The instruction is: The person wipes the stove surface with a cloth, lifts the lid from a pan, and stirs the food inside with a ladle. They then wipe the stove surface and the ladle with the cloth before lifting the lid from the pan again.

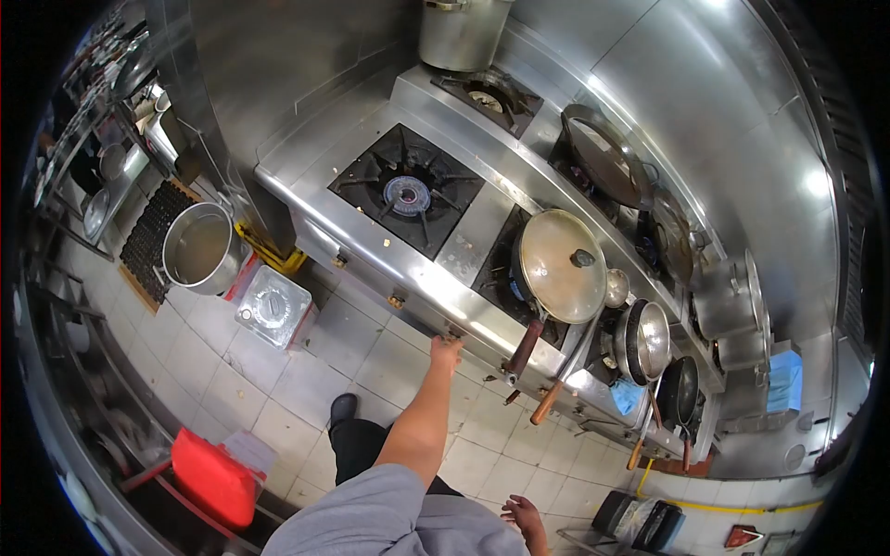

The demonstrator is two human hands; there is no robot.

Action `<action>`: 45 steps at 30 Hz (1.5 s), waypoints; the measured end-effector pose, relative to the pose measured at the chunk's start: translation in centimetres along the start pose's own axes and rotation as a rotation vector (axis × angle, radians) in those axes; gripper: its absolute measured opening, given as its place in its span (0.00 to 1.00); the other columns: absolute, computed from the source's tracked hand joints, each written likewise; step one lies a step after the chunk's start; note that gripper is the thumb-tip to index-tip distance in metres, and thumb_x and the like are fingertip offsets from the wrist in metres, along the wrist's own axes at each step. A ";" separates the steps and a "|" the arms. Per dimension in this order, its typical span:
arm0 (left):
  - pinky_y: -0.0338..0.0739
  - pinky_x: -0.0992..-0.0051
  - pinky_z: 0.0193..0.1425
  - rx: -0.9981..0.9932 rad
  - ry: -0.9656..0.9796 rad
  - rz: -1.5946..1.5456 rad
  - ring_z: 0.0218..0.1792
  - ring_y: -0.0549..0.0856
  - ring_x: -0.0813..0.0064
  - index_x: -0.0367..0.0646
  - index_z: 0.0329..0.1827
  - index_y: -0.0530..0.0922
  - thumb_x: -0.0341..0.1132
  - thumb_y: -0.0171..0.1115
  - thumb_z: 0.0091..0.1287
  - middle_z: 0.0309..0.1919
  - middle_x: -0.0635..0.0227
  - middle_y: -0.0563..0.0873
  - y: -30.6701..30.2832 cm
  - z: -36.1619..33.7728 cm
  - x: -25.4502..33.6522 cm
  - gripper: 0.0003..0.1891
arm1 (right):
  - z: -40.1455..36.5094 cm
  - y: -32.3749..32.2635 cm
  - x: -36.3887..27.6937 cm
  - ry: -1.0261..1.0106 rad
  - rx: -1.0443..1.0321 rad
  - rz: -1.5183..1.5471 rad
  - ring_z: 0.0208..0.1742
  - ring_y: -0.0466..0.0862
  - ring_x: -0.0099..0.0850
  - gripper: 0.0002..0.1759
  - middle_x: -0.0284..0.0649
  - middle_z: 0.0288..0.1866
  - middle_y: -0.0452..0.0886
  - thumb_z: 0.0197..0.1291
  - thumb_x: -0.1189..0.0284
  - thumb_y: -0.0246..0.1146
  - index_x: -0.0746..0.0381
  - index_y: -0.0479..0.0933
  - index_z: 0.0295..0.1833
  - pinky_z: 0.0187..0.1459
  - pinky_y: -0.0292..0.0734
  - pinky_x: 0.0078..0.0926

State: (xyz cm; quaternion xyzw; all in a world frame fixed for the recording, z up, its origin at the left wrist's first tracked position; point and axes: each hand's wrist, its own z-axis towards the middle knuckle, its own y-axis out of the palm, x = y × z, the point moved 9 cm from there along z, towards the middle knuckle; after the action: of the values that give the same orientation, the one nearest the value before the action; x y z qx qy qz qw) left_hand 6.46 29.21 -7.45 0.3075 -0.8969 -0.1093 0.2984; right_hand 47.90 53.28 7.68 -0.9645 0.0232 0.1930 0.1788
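Observation:
My left hand (447,351) reaches to the front panel of the steel stove (371,250), its fingers closed at a control knob below the edge. Low at my side is my right hand (525,515), fingers apart and nothing in them. Beyond my left hand, a bare burner (406,195) has a bluish ring at its centre. To its right a pan under a glass lid (562,266) sits on another burner, its dark handle (526,349) sticking out over the stove's front edge.
Right of the lidded pan stand a steel pan (642,341), a black pan (680,391) and large pots (728,301). On the floor at left are a big pot (199,248) and a lidded square container (273,307). A red chair (213,477) is behind, lower left.

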 end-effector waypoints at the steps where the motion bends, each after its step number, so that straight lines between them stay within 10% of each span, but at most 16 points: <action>1: 0.74 0.66 0.29 0.016 -0.036 0.056 0.39 0.79 0.64 0.45 0.63 0.61 0.27 0.66 0.52 0.52 0.62 0.75 -0.6 -0.2 -0.5 0.33 | 0.0 0.1 0.0 0.003 -0.007 -0.008 0.29 0.82 0.30 0.27 0.44 0.36 0.81 0.59 0.67 0.60 0.65 0.64 0.61 0.26 0.76 0.23; 3: 0.75 0.64 0.35 -0.008 -0.025 0.302 0.40 0.80 0.61 0.41 0.60 0.66 0.33 0.67 0.52 0.47 0.57 0.78 -2.3 -1.6 -1.4 0.31 | 0.1 0.6 -0.1 0.000 -0.017 -0.009 0.29 0.82 0.30 0.27 0.44 0.36 0.81 0.59 0.66 0.60 0.65 0.64 0.61 0.26 0.77 0.23; 7: 0.73 0.61 0.51 -0.359 0.710 1.383 0.46 0.78 0.51 0.33 0.45 0.76 0.51 0.58 0.54 0.44 0.49 0.80 -6.3 0.6 -9.4 0.27 | 1.0 1.9 -2.1 -0.063 -0.046 0.006 0.29 0.82 0.31 0.23 0.44 0.36 0.80 0.61 0.65 0.58 0.65 0.66 0.58 0.26 0.77 0.24; 12: 0.70 0.60 0.56 -1.174 -0.178 2.046 0.50 0.78 0.56 0.37 0.49 0.76 0.46 0.57 0.57 0.48 0.50 0.79 -16.8 -10.9 -13.9 0.23 | -2.0 6.2 -19.0 -0.369 -0.026 0.370 0.31 0.80 0.32 0.22 0.42 0.37 0.77 0.64 0.57 0.53 0.61 0.65 0.55 0.31 0.76 0.29; 15: 0.75 0.64 0.49 -0.746 -0.378 1.690 0.42 0.82 0.60 0.39 0.49 0.77 0.46 0.58 0.56 0.39 0.52 0.83 -17.8 -9.6 -6.5 0.23 | -4.7 9.7 -30.3 -0.645 -0.202 0.595 0.35 0.79 0.34 0.31 0.39 0.35 0.75 0.64 0.53 0.52 0.57 0.56 0.66 0.33 0.74 0.29; 17: 0.78 0.68 0.37 -0.561 0.835 1.632 0.30 0.84 0.64 0.40 0.48 0.77 0.46 0.60 0.55 0.30 0.55 0.84 -19.4 -0.2 -5.2 0.22 | -7.6 11.8 -36.0 -0.606 -0.137 0.640 0.37 0.79 0.33 0.33 0.37 0.34 0.75 0.64 0.54 0.52 0.57 0.52 0.68 0.34 0.74 0.29; 19: 0.77 0.71 0.30 -0.354 0.232 1.194 0.23 0.83 0.66 0.40 0.48 0.76 0.43 0.61 0.54 0.25 0.57 0.84 -20.5 -3.2 2.2 0.21 | -8.8 13.8 -39.8 -0.660 -0.138 0.633 0.31 0.78 0.30 0.31 0.35 0.32 0.73 0.63 0.58 0.55 0.57 0.54 0.67 0.31 0.74 0.29; 27: 0.74 0.70 0.20 -0.054 0.197 1.078 0.17 0.80 0.69 0.40 0.49 0.76 0.39 0.60 0.55 0.21 0.59 0.82 -34.6 -5.8 13.1 0.20 | -7.2 11.2 -39.3 -0.655 -0.080 0.578 0.18 0.66 0.24 0.25 0.33 0.25 0.69 0.56 0.72 0.56 0.54 0.61 0.60 0.20 0.65 0.24; 34: 0.74 0.74 0.19 -0.011 -0.190 1.083 0.20 0.78 0.74 0.42 0.50 0.73 0.35 0.55 0.61 0.26 0.65 0.81 -48.3 -12.4 7.9 0.15 | -7.5 10.2 -38.9 -0.690 -0.067 0.545 0.17 0.67 0.23 0.19 0.33 0.25 0.70 0.59 0.70 0.55 0.56 0.65 0.56 0.21 0.65 0.25; 45: 0.75 0.71 0.20 -0.022 -0.232 0.654 0.22 0.80 0.69 0.41 0.59 0.67 0.24 0.51 0.61 0.30 0.55 0.82 -50.4 -16.7 2.5 0.21 | -2.1 10.4 -30.1 -0.590 -0.100 0.724 0.18 0.70 0.25 0.24 0.38 0.32 0.76 0.65 0.53 0.49 0.56 0.64 0.59 0.21 0.69 0.24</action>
State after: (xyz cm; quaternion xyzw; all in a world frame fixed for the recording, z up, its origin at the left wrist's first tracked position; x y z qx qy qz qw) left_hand 39.44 -12.20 -12.06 -0.0142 -0.9747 -0.0517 0.2172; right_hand 19.64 42.02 17.49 -0.8056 0.2970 0.5099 0.0524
